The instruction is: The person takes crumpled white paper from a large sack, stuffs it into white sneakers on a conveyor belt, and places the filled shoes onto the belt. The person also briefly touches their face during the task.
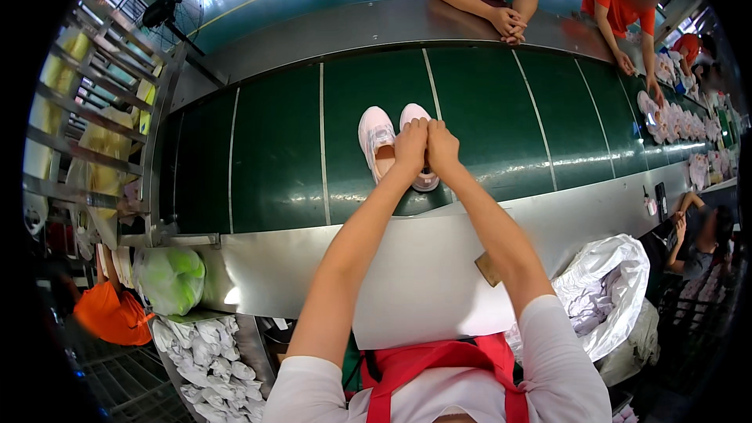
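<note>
Two pale pink sneakers stand side by side on the green conveyor belt [274, 141], toes pointing away from me. The left sneaker [376, 129] stands free, its opening visible. Over the right sneaker [414, 113], my left hand [410, 145] and my right hand [443, 146] meet with fingers curled in, knuckles nearly touching. Both hands are closed at its upper, around the lacing area. What the fingertips pinch is hidden beneath them. The toe and heel of this sneaker show beyond and below my hands.
A white sheet [423, 282] covers the near metal edge [258, 266]. At right stands a white sack [627, 254]; at lower left lie white wrapped bundles [211, 360]. A metal rack [94, 125] stands left. Across the belt, a person rests clasped hands [509, 25]; another reaches toward several shoes [666, 121].
</note>
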`<state>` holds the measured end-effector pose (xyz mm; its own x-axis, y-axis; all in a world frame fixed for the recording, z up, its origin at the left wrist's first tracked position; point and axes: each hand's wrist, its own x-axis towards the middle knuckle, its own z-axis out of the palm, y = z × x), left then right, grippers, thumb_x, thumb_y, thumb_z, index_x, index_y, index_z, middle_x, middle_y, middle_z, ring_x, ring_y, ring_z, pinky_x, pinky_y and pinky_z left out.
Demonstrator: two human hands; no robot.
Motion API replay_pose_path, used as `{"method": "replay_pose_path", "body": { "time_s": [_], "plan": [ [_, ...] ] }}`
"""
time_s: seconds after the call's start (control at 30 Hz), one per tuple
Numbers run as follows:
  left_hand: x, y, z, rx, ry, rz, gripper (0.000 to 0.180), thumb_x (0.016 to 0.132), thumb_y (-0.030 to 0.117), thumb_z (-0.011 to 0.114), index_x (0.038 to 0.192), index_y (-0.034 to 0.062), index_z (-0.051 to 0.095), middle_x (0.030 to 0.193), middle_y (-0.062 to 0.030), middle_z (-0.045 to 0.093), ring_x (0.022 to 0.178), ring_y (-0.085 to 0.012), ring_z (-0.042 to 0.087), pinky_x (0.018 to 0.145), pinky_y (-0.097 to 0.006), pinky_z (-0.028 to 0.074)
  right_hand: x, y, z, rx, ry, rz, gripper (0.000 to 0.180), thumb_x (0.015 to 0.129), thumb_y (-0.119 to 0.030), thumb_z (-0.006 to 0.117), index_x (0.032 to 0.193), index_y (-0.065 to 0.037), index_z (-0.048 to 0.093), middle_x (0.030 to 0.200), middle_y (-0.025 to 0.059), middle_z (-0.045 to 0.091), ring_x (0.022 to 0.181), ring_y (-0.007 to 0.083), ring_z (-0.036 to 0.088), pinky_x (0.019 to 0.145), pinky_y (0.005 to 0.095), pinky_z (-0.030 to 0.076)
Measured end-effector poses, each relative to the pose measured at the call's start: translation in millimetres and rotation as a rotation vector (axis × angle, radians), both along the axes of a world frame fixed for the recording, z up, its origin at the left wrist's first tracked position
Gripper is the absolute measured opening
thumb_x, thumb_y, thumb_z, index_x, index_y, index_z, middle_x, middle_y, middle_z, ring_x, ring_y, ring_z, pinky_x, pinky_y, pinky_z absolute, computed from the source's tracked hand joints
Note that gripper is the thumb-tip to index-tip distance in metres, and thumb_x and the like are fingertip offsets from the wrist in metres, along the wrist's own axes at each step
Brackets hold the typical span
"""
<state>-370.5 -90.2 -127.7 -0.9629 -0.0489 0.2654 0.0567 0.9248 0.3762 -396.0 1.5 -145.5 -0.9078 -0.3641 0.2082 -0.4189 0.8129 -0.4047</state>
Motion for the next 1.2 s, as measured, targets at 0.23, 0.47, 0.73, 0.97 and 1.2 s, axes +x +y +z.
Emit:
{"method": "replay_pose_path", "body": {
  "time_s": [0.23,0.47,0.73,0.97,1.2],
  "plan": [
    [-5.6,-0.2,-0.3,0.037,0.028,-0.056,0.017,0.077,0.007,0.056,0.093,0.0064,0.051,0.092,-0.0141,0.057,0.091,-0.0349,0.054,0.072,-0.045,0.047,20.8,45.3,50.2,-0.04,-0.009,0.096,0.036,0.077,-0.015,0.065,0.11,-0.01,0.053,0.094,0.0114,0.06,0.079,0.0281,0.063,0.067,0.0373,0.051],
    [137.9,62.7,68.0,0.333,0.188,-0.529,0.027,0.073,0.005,0.066,0.099,0.0022,0.057,0.094,-0.0153,0.058,0.081,-0.0334,0.054,0.079,-0.044,0.042,210.5,192.7,133.8,-0.021,0.011,-0.143,0.045,0.072,-0.026,0.071,0.109,-0.005,0.057,0.085,0.0093,0.058,0.08,0.0274,0.055,0.068,0.0384,0.044],
    [224.5,106.4,45.7,0.183,0.035,-0.944,0.024,0.073,-0.003,0.064,0.095,0.0029,0.058,0.101,-0.0121,0.057,0.089,-0.0299,0.054,0.08,-0.038,0.044,252.1,197.8,68.9,-0.221,-0.155,-0.298,0.023,0.074,-0.009,0.064,0.094,-0.006,0.054,0.093,0.0132,0.05,0.085,0.0319,0.054,0.068,0.0427,0.048],
    [231.4,107.8,49.7,0.209,-0.059,-0.834,0.058,0.076,-0.005,0.061,0.13,0.004,0.042,0.133,-0.0156,0.043,0.119,-0.0285,0.045,0.097,-0.038,0.039,278.6,196.9,76.3,-0.285,-0.402,-0.038,0.023,0.079,-0.014,0.058,0.101,-0.007,0.055,0.091,0.0156,0.06,0.084,0.0351,0.061,0.07,0.0452,0.049],
    [220.5,94.7,74.2,-0.222,0.077,-0.883,0.032,0.073,0.003,0.06,0.104,0.0069,0.056,0.1,-0.0061,0.057,0.11,-0.0259,0.051,0.108,-0.051,0.025,266.2,210.6,80.8,-0.611,-0.301,-0.189,0.03,0.079,-0.012,0.058,0.107,-0.006,0.05,0.083,0.0174,0.062,0.078,0.0368,0.06,0.068,0.0458,0.046]
  ]
}}
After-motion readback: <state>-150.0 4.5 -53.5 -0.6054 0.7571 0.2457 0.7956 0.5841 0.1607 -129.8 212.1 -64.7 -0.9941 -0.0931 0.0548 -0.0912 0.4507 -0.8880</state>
